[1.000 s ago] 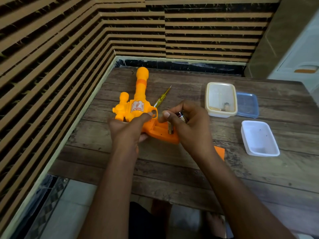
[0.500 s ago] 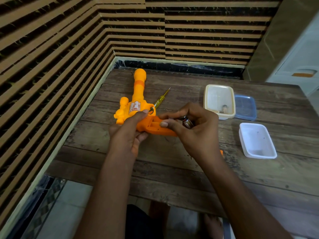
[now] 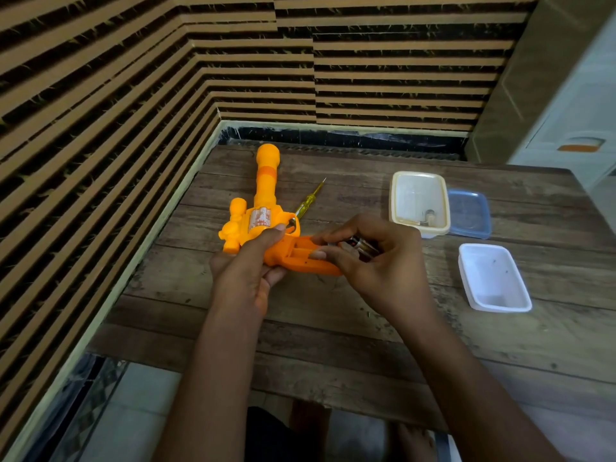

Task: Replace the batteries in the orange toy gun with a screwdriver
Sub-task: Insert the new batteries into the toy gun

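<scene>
Head view looks down on a wooden table set into a corner of a brown-and-black striped wall. The orange toy gun lies on the left part of the table, its long barrel pointing to the far edge and its grip turned toward the right. The left hand grasps the gun around the body just behind the trigger, thumb up against the labelled side and the other fingers wrapped underneath. The battery compartment in the grip is uncovered and faces up.

The right hand is curled around dark cylindrical batteries held just right of the grip. How many batteries it holds is unclear. Its forefinger and thumb reach to the open compartment and touch the grip's edge.

A yellow-handled screwdriver lies on the table just behind the gun, tip pointing to the far right, its near end hidden by the trigger guard.

On the far right stands a clear cream-rimmed container with something small in its near corner, too small to identify. A blue lid lies against its right side. Nearer, and apart from both, sits a white plastic tub.
</scene>
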The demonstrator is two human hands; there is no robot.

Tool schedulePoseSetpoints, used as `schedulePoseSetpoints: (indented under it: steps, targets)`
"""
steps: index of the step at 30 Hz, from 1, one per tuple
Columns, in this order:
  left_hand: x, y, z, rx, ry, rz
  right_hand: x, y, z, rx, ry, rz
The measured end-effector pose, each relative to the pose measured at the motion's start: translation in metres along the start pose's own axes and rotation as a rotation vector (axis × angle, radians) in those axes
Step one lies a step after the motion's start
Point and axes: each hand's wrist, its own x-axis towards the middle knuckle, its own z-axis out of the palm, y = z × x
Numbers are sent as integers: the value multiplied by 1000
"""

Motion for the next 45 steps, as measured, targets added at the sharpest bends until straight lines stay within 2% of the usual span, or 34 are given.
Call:
schedulePoseSetpoints:
  steps: [4,9,11,14,16,20,22,25,28,31,45]
  targets:
    - [1,-2,1,-9,-6,-11,1,2,-3,-8,-15,5]
    - [4,-3,1,-17,-7,-19,3,6,-3,-123,-64,-86]
    - [4,-4,1,-21,-8,-20,5,9,-2,-156,-39,-109]
    - [4,-3,2,-35,-24,-28,6,10,0,-77,74,-44]
    - [4,-5,2,-7,-24,-8,7,9,1,83,198,55]
    - [-4,-14,7,57,-8,54,12,-7,1,684,431,332]
    - [-5,-18,10,54,-4,60,14,-11,1,835,453,364]
    - [-6,-21,14,40,3,74,17,-14,4,912,414,335]
    - [-9,-23,17,43,9,91,18,-16,10,827,366,300]
    - [-8,-25,19,46,19,105,19,-13,14,609,293,189]
    - [-10,-33,24,67,13,142,19,-2,22,-304,28,-107]
